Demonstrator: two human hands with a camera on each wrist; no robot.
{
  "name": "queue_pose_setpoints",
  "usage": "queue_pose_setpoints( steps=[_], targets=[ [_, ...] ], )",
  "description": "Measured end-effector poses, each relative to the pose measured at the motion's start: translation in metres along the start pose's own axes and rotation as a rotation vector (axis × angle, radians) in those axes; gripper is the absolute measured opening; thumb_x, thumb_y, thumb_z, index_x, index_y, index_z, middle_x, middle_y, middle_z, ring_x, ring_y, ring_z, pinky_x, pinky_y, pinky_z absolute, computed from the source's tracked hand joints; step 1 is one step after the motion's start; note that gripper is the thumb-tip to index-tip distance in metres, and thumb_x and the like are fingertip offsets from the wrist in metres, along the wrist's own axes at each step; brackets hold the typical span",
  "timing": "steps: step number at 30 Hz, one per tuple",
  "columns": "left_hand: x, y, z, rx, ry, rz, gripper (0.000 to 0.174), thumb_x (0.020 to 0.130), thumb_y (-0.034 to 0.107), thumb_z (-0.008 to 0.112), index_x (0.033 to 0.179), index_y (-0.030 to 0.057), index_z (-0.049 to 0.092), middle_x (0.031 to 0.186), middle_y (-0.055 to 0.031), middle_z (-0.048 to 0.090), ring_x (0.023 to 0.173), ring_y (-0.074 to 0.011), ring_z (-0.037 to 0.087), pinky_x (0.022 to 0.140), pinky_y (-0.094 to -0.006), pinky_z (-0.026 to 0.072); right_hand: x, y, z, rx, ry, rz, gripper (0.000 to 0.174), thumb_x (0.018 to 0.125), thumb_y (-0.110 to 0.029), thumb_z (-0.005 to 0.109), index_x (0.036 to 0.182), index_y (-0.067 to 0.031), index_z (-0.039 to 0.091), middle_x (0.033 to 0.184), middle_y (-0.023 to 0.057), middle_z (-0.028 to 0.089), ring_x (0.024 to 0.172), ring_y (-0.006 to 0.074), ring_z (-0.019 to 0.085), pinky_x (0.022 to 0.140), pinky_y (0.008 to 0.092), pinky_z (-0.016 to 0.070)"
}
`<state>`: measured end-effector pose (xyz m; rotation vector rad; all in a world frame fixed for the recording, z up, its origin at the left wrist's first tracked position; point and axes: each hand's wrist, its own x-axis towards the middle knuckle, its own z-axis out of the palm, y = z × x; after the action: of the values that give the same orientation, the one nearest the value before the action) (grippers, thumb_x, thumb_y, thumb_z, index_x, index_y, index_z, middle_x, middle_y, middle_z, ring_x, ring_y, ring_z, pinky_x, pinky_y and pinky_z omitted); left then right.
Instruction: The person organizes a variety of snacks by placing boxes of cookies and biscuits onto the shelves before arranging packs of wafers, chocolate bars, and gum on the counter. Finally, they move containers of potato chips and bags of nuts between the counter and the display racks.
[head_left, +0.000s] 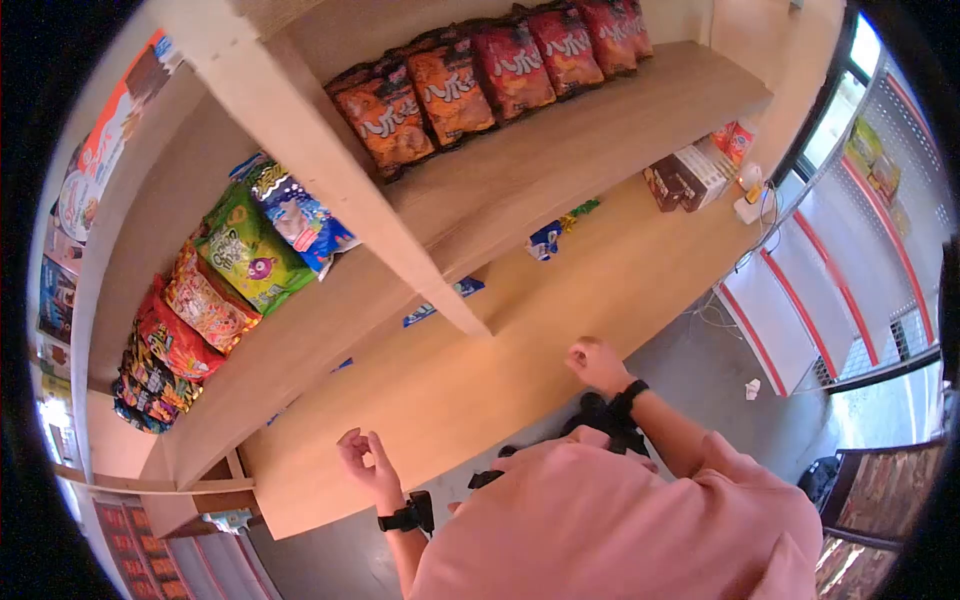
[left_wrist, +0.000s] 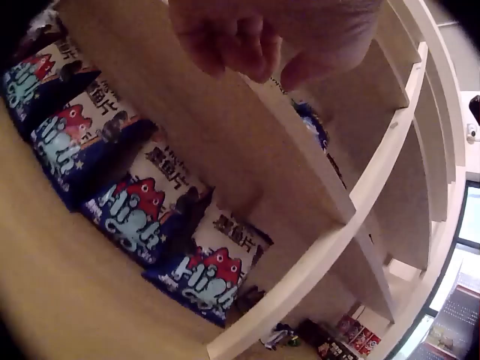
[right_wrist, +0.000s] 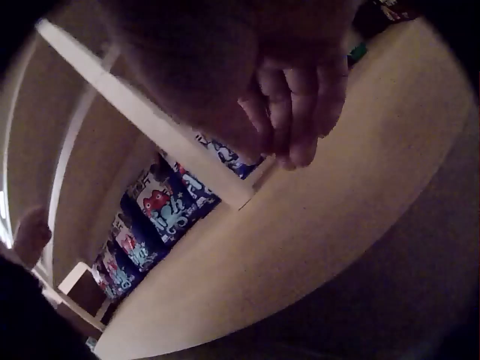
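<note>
My left hand (head_left: 368,464) hovers over the front of the lower wooden shelf board (head_left: 400,400), its fingers loosely bent and nothing in them. Farther right, my right hand (head_left: 598,366) hangs above the same board near its front edge, fingers loosely curled and also without an object. Blue and white snack bags (left_wrist: 202,259) with a red cartoon figure stand in a row at the back of this lower level in the left wrist view. The right wrist view shows the same kind of bag (right_wrist: 161,210) behind a wooden post. The upper shelf mostly hides them in the head view.
Orange and red chip bags (head_left: 510,70) line the upper shelf (head_left: 590,125). Left of the upright post (head_left: 300,130) stand green (head_left: 250,250), blue and red bags. Brown and white boxes (head_left: 690,180) sit at the right end. A white rack with red edges (head_left: 810,290) stands beyond.
</note>
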<state>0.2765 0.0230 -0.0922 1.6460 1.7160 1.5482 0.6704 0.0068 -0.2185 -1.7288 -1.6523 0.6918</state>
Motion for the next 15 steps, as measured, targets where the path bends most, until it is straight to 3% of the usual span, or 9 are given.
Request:
queue_pose_setpoints(
  steps=[2,3,5,7,12,13,15],
  targets=[
    [-0.015,0.013,0.02,-0.006,-0.017,-0.032,0.019,0.085,0.005,0.062,0.101,0.0007,0.053,0.074,-0.0018,0.052,0.066,-0.0102,0.049,0.063,-0.0251,0.0417,0.023,0.016,-0.008,0.026,0.037,0.118,0.033,0.078,-0.028,0.068,0.095,-0.0014,0.06,0.091,0.0203,0.062,0.088,0.0358,0.059,0.076,0.0432,0.0477],
    [-0.021,0.021,0.029,-0.017,-0.037,-0.055,0.022,0.085,0.004,0.062,0.104,0.0004,0.052,0.074,-0.0019,0.053,0.067,-0.0101,0.049,0.064,-0.0252,0.042,0.038,0.027,-0.011,0.028,0.023,0.106,0.033,0.078,-0.028,0.068,0.095,-0.0014,0.06,0.091,0.0203,0.062,0.088,0.0358,0.059,0.076,0.0432,0.0477],
    [-0.031,0.044,0.047,-0.004,-0.046,-0.08,0.024,0.084,0.004,0.063,0.106,0.0003,0.051,0.075,-0.0023,0.053,0.067,-0.0101,0.05,0.064,-0.0252,0.0422,0.073,0.043,-0.013,-0.155,0.364,-0.12,0.053,0.075,-0.038,0.071,0.11,-0.0009,0.055,0.113,0.0238,0.055,0.108,0.0393,0.05,0.089,0.046,0.042],
    [-0.046,0.058,0.055,0.018,-0.044,-0.117,0.027,0.084,0.004,0.063,0.108,0.0003,0.051,0.076,-0.0027,0.054,0.067,-0.0101,0.05,0.064,-0.0252,0.0425,0.114,0.033,-0.038,-0.123,0.279,-0.018,0.071,0.072,-0.047,0.072,0.12,-0.0002,0.049,0.13,0.0251,0.043,0.12,0.0406,0.039,0.096,0.05,0.0352],
    [-0.081,0.082,0.071,0.065,0.012,-0.206,0.032,0.083,0.002,0.063,0.111,0.0005,0.049,0.079,-0.0041,0.055,0.069,-0.0101,0.052,0.066,-0.0245,0.0434,0.217,0.028,-0.055,-0.322,0.511,-0.098,0.087,0.068,-0.061,0.068,0.129,-0.0055,0.042,0.136,0.0242,0.037,0.12,0.0442,0.037,0.095,0.0573,0.032],
    [-0.089,0.086,0.073,0.06,0.028,-0.227,0.033,0.083,0.002,0.064,0.113,0.0006,0.048,0.081,-0.0044,0.055,0.069,-0.0102,0.052,0.066,-0.0242,0.0435,0.244,0.037,-0.054,-0.31,0.498,-0.113,0.087,0.068,-0.061,0.068,0.129,-0.0055,0.042,0.136,0.0242,0.037,0.12,0.0442,0.037,0.095,0.0573,0.032],
    [-0.105,0.091,0.074,0.072,0.056,-0.251,0.036,0.083,0.002,0.064,0.114,0.0009,0.047,0.083,-0.0048,0.056,0.07,-0.0102,0.053,0.066,-0.0239,0.0435,0.285,0.054,-0.052,-0.086,0.025,-0.072,0.099,0.065,-0.065,0.067,0.14,-0.0127,0.03,0.143,0.0254,0.027,0.129,0.0466,0.027,0.1,0.0641,0.024]
  ],
)
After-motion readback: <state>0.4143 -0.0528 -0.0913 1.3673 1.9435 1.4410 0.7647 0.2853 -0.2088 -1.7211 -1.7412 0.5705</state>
